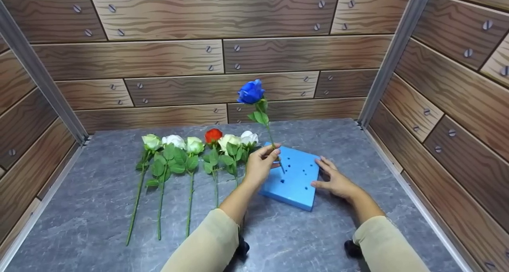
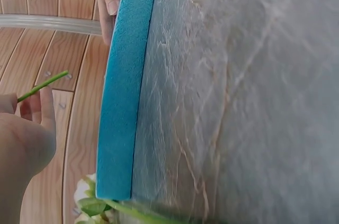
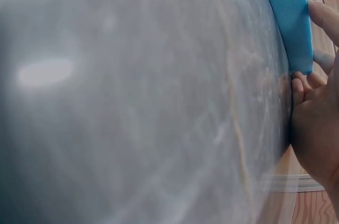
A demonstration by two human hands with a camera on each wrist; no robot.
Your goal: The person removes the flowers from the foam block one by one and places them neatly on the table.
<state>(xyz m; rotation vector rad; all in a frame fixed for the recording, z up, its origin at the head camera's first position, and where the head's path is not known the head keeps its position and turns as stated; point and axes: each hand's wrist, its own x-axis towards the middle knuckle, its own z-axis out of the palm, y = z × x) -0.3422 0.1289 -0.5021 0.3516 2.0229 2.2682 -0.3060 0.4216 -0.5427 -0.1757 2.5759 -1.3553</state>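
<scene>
My left hand (image 1: 260, 164) pinches the green stem of a blue rose (image 1: 251, 92) between thumb and fingers. The bloom stands high, and the stem's lower end is over a light blue foam block (image 1: 294, 196) with several small holes in its top. In the left wrist view the cut end of the stem (image 2: 50, 82) shows above the block's top face, apart from it. My right hand (image 1: 337, 182) rests against the block's right edge, thumb at the near part and fingers spread toward the far corner. The right wrist view shows its fingertips at the block's side (image 3: 291, 28).
Left of the block, several roses lie in a row with blooms to the back, among them a red rose (image 1: 213, 135), a white rose (image 1: 173, 141) and a pale green rose (image 1: 151, 142). Wood-patterned walls (image 1: 159, 57) enclose the grey marbled table (image 1: 95, 208) at the back and sides.
</scene>
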